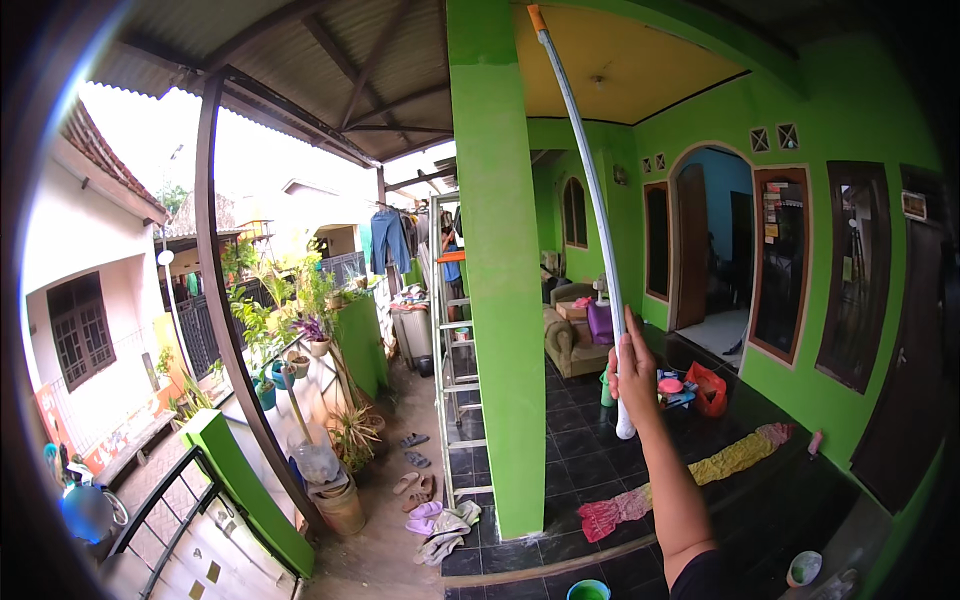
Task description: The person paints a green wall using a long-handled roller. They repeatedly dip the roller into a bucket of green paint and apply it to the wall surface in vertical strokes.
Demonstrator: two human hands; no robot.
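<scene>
My right hand (634,369) grips a long pale pole (596,187) near its rounded lower end. The pole rises steeply to an orange end piece (537,18) near the ceiling, just right of a green pillar (501,300). Whether that end touches anything I cannot tell. The pillar's upper part is a darker green than the part below. At the bottom edge stands a bucket of green paint (589,590) on the dark tiles. My left hand is out of view.
A ladder (448,360) stands just left of the pillar, a person (451,270) behind it. Sandals (417,450) and cloths (448,532) lie near its foot. A rolled cloth (720,469), a red plastic bag (706,388) and a small paint-stained container (804,568) are on the tiled floor. An armchair (574,349) stands farther back.
</scene>
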